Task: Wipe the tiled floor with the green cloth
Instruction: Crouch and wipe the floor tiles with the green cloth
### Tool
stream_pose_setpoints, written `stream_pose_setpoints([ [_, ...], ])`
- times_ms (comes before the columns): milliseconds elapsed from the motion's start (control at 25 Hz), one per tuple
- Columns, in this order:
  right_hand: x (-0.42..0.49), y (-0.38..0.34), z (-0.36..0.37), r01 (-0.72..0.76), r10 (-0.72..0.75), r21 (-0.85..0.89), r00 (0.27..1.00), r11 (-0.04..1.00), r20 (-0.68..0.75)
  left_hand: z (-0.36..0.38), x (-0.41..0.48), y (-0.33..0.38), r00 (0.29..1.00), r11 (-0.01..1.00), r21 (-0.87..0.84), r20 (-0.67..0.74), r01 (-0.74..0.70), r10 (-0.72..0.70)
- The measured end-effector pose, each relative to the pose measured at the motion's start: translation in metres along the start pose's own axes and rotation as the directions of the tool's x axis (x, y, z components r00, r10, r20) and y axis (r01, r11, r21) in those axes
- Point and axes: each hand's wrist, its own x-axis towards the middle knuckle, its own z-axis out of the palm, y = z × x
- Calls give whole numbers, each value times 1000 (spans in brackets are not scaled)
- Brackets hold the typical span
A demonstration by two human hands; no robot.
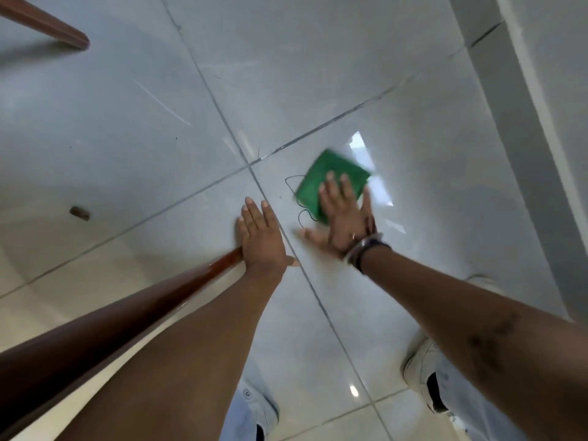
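Observation:
A folded green cloth [331,178] lies flat on the glossy grey tiled floor [127,128], just right of where the grout lines cross. Loose dark threads trail from its near left edge. My right hand [345,214] presses flat on the cloth's near part, fingers spread, a band on the wrist. The hand and cloth look blurred. My left hand [261,237] rests flat on the floor to the left of the cloth, fingers together, holding nothing.
A brown wooden furniture leg [95,332] slants from the lower left to beside my left hand. Another brown leg [51,27] stands at the top left. A small dark scrap [79,213] lies on the left tile. A white wall base [521,90] runs along the right. My shoe [423,364] is at lower right.

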Motion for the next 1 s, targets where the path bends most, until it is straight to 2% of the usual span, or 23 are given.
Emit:
stream_pose_setpoints([
  [80,-50,17,21,295,-292,-107,956,949,40,0,-1,-1,1000,1000,-10,1,-18,18],
  [120,-73,40,30,332,-331,-119,943,936,31,1,-2,-1,1000,1000,-10,4,-21,21],
  [160,-85,64,35,274,-278,-93,960,957,-22,3,-3,-2,1000,1000,-6,11,-14,14],
  [240,-73,92,31,-47,45,-30,996,998,-84,6,-1,-2,1000,1000,-8,17,4,-4],
  [280,-50,92,23,-240,244,49,964,969,-104,6,1,0,1000,1000,-8,17,2,-2],
  [320,-25,78,11,-359,374,142,922,922,-97,7,1,1,1000,1000,-4,21,-6,6],
  [360,-9,55,0,-378,394,194,918,905,-50,7,0,0,1000,1000,-4,24,-8,8],
  [400,-3,37,-1,-296,307,167,951,940,-44,7,1,0,1000,1000,-18,18,-5,5],
  [440,-8,24,8,-99,103,67,993,993,-54,6,1,-2,1000,999,-35,17,-2,3],
  [480,-24,18,16,142,-142,-30,990,989,-25,4,0,-5,1000,999,-49,19,-8,9],
  [520,-43,28,22,339,-340,-99,941,936,12,0,1,-6,1000,998,-56,24,-19,20],
  [560,-62,48,24,425,-422,-121,905,897,47,-2,-1,-8,999,999,-45,36,-27,29],
  [600,-71,68,25,399,-400,-103,916,911,10,-4,-4,-10,998,999,-24,53,-28,30],
  [640,-69,84,20,255,-258,-68,965,965,-40,-5,-6,-9,998,1000,-7,59,-24,24],
  [680,-56,95,13,18,-20,-23,997,1000,-81,-6,-6,-6,998,1000,7,56,-21,20],
  [720,-31,95,2,-220,226,75,970,973,-91,-6,-6,-3,998,1000,16,59,-20,19],
  [760,0,86,-9,-361,388,204,914,910,-117,-7,-6,-2,998,1000,15,66,-18,17],
  [800,23,65,-24,-417,459,298,884,859,-85,-8,-6,-2,998,1000,11,64,-15,14],
  [840,37,43,-30,-384,425,315,902,868,-71,-8,-6,-3,998,1000,13,58,-12,11],
  [880,42,25,-29,-257,284,261,956,931,-73,-9,-5,-5,998,1000,26,55,-13,12],
  [920,33,15,-19,-11,20,122,997,992,-76,-10,-5,-6,998,998,52,55,-21,18],
  [960,9,16,-9,274,-275,-37,961,961,-29,-10,-6,-7,998,996,81,53,-28,24],
  [1000,-20,32,6,501,-502,-163,864,850,33,-9,-5,-6,998,994,106,53,-32,27],
])
